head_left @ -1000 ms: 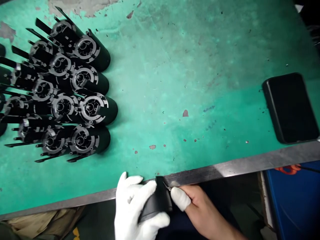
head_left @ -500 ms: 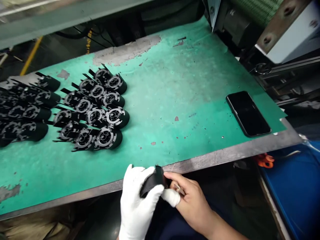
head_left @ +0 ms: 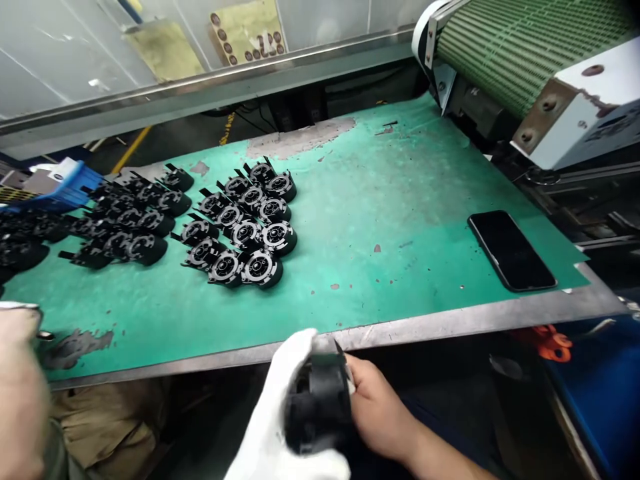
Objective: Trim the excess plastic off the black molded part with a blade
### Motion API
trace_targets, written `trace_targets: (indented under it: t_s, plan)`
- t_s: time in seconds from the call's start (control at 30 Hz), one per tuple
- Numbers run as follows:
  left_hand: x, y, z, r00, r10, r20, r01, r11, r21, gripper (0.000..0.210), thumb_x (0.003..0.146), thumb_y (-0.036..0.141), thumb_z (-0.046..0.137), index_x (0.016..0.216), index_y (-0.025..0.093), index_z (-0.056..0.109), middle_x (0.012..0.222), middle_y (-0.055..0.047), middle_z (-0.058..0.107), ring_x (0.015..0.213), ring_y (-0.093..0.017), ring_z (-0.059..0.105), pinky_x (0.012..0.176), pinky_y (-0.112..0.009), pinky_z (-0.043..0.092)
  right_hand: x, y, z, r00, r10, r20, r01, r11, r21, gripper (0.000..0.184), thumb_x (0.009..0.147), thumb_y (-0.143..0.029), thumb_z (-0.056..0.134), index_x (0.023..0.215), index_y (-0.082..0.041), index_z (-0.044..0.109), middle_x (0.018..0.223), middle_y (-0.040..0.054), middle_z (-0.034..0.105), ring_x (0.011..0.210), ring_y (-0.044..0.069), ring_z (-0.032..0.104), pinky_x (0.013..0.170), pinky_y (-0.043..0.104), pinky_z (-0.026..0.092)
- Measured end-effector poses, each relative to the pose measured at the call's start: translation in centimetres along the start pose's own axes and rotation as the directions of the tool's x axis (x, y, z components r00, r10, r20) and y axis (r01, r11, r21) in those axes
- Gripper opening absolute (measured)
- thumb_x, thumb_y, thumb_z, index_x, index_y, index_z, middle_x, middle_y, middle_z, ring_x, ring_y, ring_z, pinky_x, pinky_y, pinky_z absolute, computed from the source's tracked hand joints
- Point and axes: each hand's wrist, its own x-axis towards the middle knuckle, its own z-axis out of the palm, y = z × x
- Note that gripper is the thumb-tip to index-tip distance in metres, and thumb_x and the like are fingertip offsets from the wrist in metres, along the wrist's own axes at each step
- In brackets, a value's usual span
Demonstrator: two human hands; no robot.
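Note:
In my white-gloved left hand (head_left: 280,407) is a black round plastic housing (head_left: 320,407), blurred by motion, with fingers and thumb wrapped around its left side. My right hand (head_left: 377,407), mostly bare, is closed against the housing's right edge. A bit of white covering shows at its thumb; whatever its fingers grip is hidden. Both hands are just off the table's near edge. Beyond them, several similar black housings (head_left: 263,267) stand grouped on the green mat (head_left: 380,293), their ring-shaped faces up.
Further groups of black housings (head_left: 145,247) and a blue basket (head_left: 75,187) are at the left. Another person's arm (head_left: 23,393) reaches in at lower left. A phone (head_left: 513,250) lies at right, below a green conveyor belt (head_left: 530,40). Orange-handled scissors (head_left: 553,343) rest near a blue surface (head_left: 600,387).
The view has tilted up, showing the wall and conveyor. My hands turned the housing and brought it lower and closer. Another person's arm has appeared at left.

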Motion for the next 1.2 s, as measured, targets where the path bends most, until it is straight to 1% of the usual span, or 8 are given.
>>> trace_targets:
  t_s: [0.07,0.2,0.3,0.43,0.57,0.8,1.07,1.2]
  plan:
    - [0.0,-0.2,0.5,0.996,-0.046,0.072,0.048,0.999,-0.021,0.074,0.082,0.035,0.075,0.148,0.024,0.043,0.136,-0.017,0.060,0.121,-0.035,0.064,0.091,-0.048,0.063,-0.5,0.8,0.2,0.998,0.064,-0.019,-0.065,0.997,-0.038,0.023,0.095,-0.033,0.061,0.113,-0.021,0.070,0.091,0.0016,0.068,0.085,0.020,0.061,0.080,0.030,0.048]
    - [0.3,-1.1,2.3,0.992,-0.072,-0.108,0.096,0.966,0.240,0.068,0.079,0.030,0.077,0.141,0.023,0.050,0.132,-0.015,0.054,0.121,-0.033,0.059,0.103,-0.055,0.054,-2.8,2.9,-1.7,0.967,0.206,-0.148,-0.229,0.959,-0.166,0.037,0.103,-0.044,0.043,0.125,-0.022,0.063,0.087,0.0016,0.062,0.076,0.018,0.054,0.072,0.031,0.045]
    - [0.2,-1.3,4.0,0.987,-0.059,-0.149,0.109,0.927,0.359,0.064,0.079,0.031,0.079,0.137,0.022,0.053,0.126,-0.014,0.055,0.119,-0.032,0.057,0.104,-0.055,0.051,-3.5,3.4,-3.0,0.948,0.277,-0.156,-0.303,0.935,-0.184,0.039,0.104,-0.043,0.039,0.120,-0.020,0.068,0.080,0.0009,0.059,0.069,0.016,0.050,0.069,0.031,0.043]
    - [-0.1,-1.0,5.3,0.978,-0.078,-0.196,0.139,0.936,0.323,0.064,0.080,0.028,0.079,0.137,0.019,0.052,0.130,-0.015,0.050,0.125,-0.031,0.053,0.107,-0.050,0.051,-2.2,2.7,-2.7,0.961,0.265,-0.082,-0.274,0.954,-0.120,0.036,0.103,-0.045,0.046,0.110,-0.021,0.072,0.088,0.0030,0.067,0.083,0.020,0.059,0.082,0.034,0.047]
    - [0.0,-0.7,5.7,0.970,-0.095,-0.225,0.163,0.937,0.307,0.063,0.078,0.026,0.081,0.133,0.017,0.054,0.129,-0.015,0.049,0.124,-0.030,0.056,0.106,-0.049,0.051,-1.0,2.5,-2.2,0.964,0.265,-0.011,-0.264,0.959,-0.104,0.037,0.104,-0.043,0.045,0.097,-0.020,0.073,0.087,0.0032,0.071,0.087,0.022,0.064,0.079,0.033,0.050]
    - [0.8,-1.1,5.7,0.967,-0.081,-0.244,0.150,0.947,0.283,0.048,0.071,0.020,0.083,0.115,0.020,0.062,0.114,-0.010,0.057,0.110,-0.029,0.065,0.094,-0.047,0.057,-0.7,2.6,-2.2,0.963,0.262,-0.062,-0.268,0.953,-0.140,0.032,0.104,-0.036,0.047,0.111,-0.023,0.075,0.103,0.0050,0.076,0.094,0.022,0.069,0.085,0.034,0.052]
    - [0.9,-1.6,6.0,0.962,-0.025,-0.272,0.096,0.964,0.249,0.048,0.064,0.017,0.087,0.104,0.020,0.062,0.103,-0.006,0.056,0.105,-0.031,0.068,0.088,-0.046,0.059,0.0,2.7,-2.0,0.961,0.251,-0.116,-0.269,0.944,-0.191,0.031,0.103,-0.034,0.047,0.098,-0.021,0.075,0.092,0.0045,0.075,0.088,0.021,0.067,0.081,0.032,0.051]
    - [0.9,-1.6,6.1,0.962,-0.008,-0.272,0.081,0.962,0.259,0.046,0.064,0.018,0.087,0.102,0.020,0.061,0.103,-0.006,0.056,0.104,-0.030,0.068,0.087,-0.045,0.060,-0.3,3.2,-2.0,0.964,0.242,-0.111,-0.259,0.950,-0.175,0.032,0.104,-0.035,0.046,0.105,-0.021,0.075,0.096,0.0045,0.075,0.090,0.021,0.066,0.084,0.033,0.050]
